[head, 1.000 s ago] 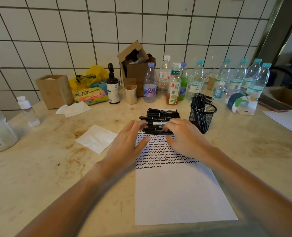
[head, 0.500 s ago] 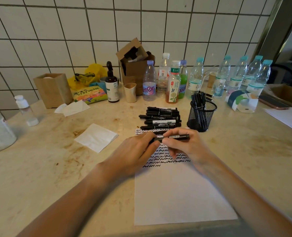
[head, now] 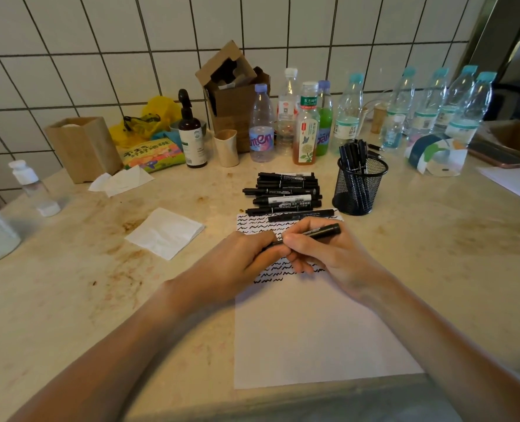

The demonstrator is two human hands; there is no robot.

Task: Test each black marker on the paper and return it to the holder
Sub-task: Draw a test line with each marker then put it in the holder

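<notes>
There was only one view, from a camera worn on the person's head. It looked forward and steeply down over the table (head: 435,239), towards the tiled wall (head: 100,41) at the far edge. The wide lens bent the tile lines and the table's near edge. Both forearms ran in from the bottom corners and met near the middle of the picture, where the left hand (head: 237,263) and right hand (head: 334,254) sat close under the lens over the paper (head: 313,336). The row of bottles (head: 429,108) along the wall lay farthest off, near the top. With no second camera, no part of the scene was shared.
</notes>
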